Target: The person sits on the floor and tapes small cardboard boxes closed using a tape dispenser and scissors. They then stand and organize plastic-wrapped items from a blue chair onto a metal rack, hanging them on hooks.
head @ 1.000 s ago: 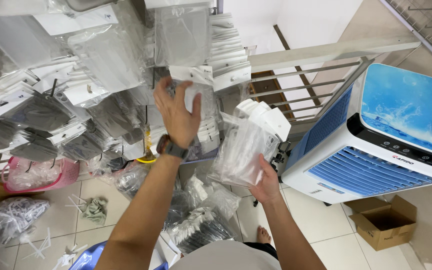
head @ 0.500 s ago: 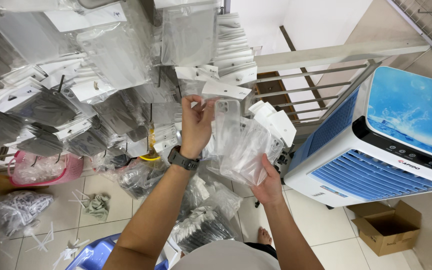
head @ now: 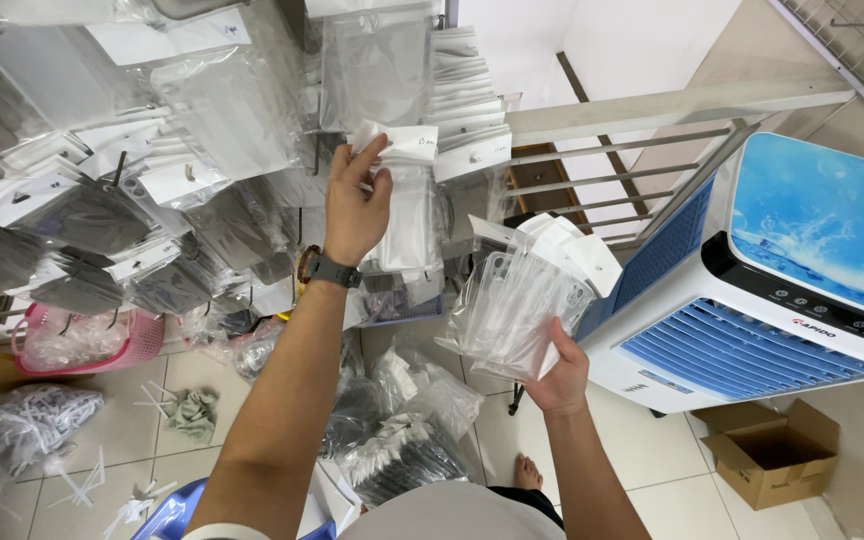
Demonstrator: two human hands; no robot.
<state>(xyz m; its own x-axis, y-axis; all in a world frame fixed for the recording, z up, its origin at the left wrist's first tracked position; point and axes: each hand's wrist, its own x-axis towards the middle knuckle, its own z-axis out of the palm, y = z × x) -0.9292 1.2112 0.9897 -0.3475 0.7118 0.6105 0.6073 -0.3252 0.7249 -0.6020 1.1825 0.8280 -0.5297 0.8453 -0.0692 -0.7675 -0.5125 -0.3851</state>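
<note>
A clear plastic packet with a white card header (head: 404,190) hangs on the display rack (head: 202,150), and the left hand (head: 354,205) pinches its header between thumb and fingertips. The right hand (head: 558,375), lower and just beside a blue-and-white air cooler (head: 762,290), grips a bundle of similar clear packets (head: 527,300) with fingers curled around its base.

Pale tiled floor (head: 652,470), white wall (head: 642,40), cardboard box (head: 772,455), blue-white air cooler (head: 752,290).
</note>
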